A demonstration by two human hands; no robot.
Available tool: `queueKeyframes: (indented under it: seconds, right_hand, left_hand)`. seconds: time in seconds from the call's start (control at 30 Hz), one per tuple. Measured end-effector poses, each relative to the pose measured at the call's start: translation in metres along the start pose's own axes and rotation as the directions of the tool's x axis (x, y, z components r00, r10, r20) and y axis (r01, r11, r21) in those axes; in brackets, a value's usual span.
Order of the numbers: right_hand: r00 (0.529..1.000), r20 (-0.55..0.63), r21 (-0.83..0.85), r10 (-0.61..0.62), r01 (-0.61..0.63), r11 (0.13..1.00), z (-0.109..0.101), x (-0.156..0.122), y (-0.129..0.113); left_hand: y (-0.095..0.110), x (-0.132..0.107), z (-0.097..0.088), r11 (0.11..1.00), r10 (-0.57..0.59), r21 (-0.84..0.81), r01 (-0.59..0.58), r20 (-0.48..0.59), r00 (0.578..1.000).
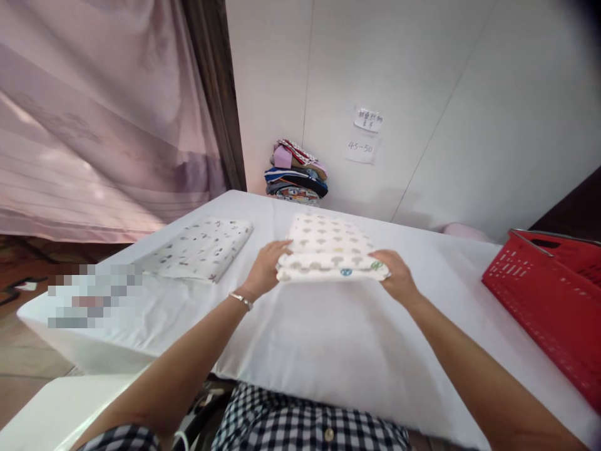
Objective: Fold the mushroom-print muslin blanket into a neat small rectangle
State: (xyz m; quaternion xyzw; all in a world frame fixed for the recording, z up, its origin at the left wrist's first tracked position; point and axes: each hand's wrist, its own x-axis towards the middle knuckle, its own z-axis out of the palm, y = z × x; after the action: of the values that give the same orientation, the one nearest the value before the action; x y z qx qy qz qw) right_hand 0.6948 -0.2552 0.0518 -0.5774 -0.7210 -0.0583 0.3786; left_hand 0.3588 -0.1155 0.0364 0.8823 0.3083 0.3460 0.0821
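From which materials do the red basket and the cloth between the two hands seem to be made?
Red basket: probably plastic, smooth; rows of small holes suggest moulding. Cloth: matte, soft textile, shown by its rounded folds; perhaps cotton, fibre unclear.

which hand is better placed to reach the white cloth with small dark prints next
Left, probably: the left hand holds the left edge of the folded white cloth with grey prints, nearer the dark-printed cloth. The right hand holds the opposite edge.
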Motion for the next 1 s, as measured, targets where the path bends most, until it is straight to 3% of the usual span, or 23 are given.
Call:
queueKeyframes:
  seconds: [0.03, 0.1, 0.17, 0.27, 0.43, 0.57, 0.77, 0.87, 1.0]
  right_hand:
    - [0.992, 0.122, 0.003, 0.012, -0.012, 1.000, 0.014, -0.020, 0.007]
    - [0.926, 0.372, 0.015, 0.067, -0.078, 0.997, 0.036, -0.056, 0.017]
    - [0.876, 0.455, 0.000, 0.161, -0.181, 0.984, 0.046, -0.078, 0.021]
    - [0.871, 0.442, 0.003, 0.214, -0.241, 0.971, 0.046, -0.081, 0.015]
    - [0.924, 0.364, 0.012, 0.115, -0.129, 0.992, 0.043, -0.061, -0.016]
    - [0.893, 0.423, -0.142, 0.156, -0.105, 0.984, 0.051, -0.056, -0.031]
    - [0.879, 0.457, -0.163, 0.139, -0.071, 0.984, 0.054, -0.056, -0.020]
    - [0.909, 0.400, -0.169, 0.114, -0.049, 0.984, 0.055, -0.066, -0.010]
    - [0.962, 0.272, -0.168, 0.038, 0.009, 0.986, 0.060, -0.086, 0.001]
  left_hand:
    - [-0.005, -0.020, 0.015, 1.000, 0.004, 0.026, -0.007, 0.109, 0.994]
    - [-0.013, -0.053, 0.038, 0.999, 0.003, 0.045, -0.013, 0.231, 0.973]
    - [-0.016, -0.072, 0.049, 0.998, -0.032, 0.064, 0.016, 0.255, 0.966]
    - [-0.012, -0.074, 0.046, 0.996, -0.064, 0.072, 0.047, 0.255, 0.965]
    - [0.008, -0.062, 0.034, 0.999, -0.030, -0.008, 0.033, 0.245, 0.969]
    - [0.024, -0.058, 0.036, 0.998, -0.013, 0.058, -0.002, 0.255, 0.967]
    - [0.030, -0.043, 0.040, 0.967, 0.025, 0.232, -0.105, 0.324, 0.946]
    - [0.035, -0.042, 0.037, 0.954, 0.060, 0.266, -0.136, 0.274, 0.960]
    - [0.043, -0.059, 0.043, 0.941, 0.128, 0.283, -0.184, 0.205, 0.970]
